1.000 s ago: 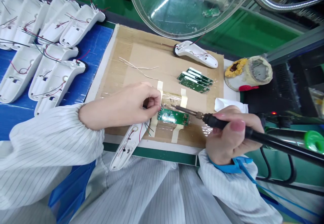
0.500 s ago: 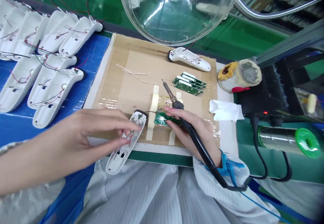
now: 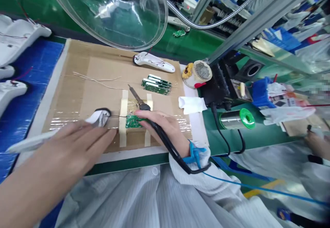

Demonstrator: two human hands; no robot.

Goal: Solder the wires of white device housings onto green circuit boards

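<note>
My right hand [image 3: 165, 126] is closed round a black soldering iron [image 3: 157, 126], its tip pointing up and left. The fingertips of that hand also meet a green circuit board [image 3: 132, 121] between two strips of tape on the cardboard. My left hand [image 3: 79, 145] lies over a white plastic shell [image 3: 33, 142], whose dark-rimmed end shows past the fingers. A thin wire runs from that end to the board. How the left fingers meet the shell is hidden.
Several circuit boards [image 3: 156, 84], a white shell [image 3: 154, 62] and thin wires [image 3: 98, 80] lie on the cardboard [image 3: 87, 59]. A clear hood [image 3: 116, 25] hangs above. Rightward are a sponge pot [image 3: 197, 74], solder spool [image 3: 235, 119] and a person's hand [image 3: 317, 143]. More shells [image 3: 20, 42] sit left.
The view has shifted rightward. The shell under my left hand has turned, its lower end swung out to the left. My left hand has gone from pinching over the shell to lying across it.
</note>
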